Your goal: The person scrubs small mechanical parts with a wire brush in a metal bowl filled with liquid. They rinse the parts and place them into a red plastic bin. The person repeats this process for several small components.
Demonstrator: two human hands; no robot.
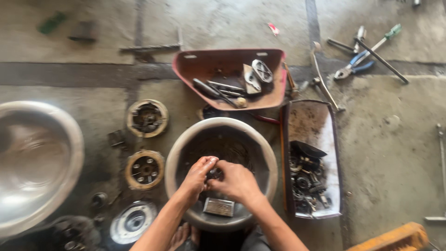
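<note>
Both hands work together over a round metal basin (175,158) of dark liquid on the concrete floor. My left hand (199,173) and my right hand (236,181) pinch a small dark metal part (214,174) between their fingertips, just above the liquid. The part is mostly hidden by the fingers. A small rectangular metal block (219,207) lies in the basin near its front rim, below the hands.
A red curved tray (186,69) with tools lies behind the basin. A rectangular tray (325,139) of dark small parts is at right. Round clutch-like discs (147,118) (144,169) (133,221) lie at left, beside a large metal bowl (69,139). Pliers (353,67) and screwdrivers lie far right.
</note>
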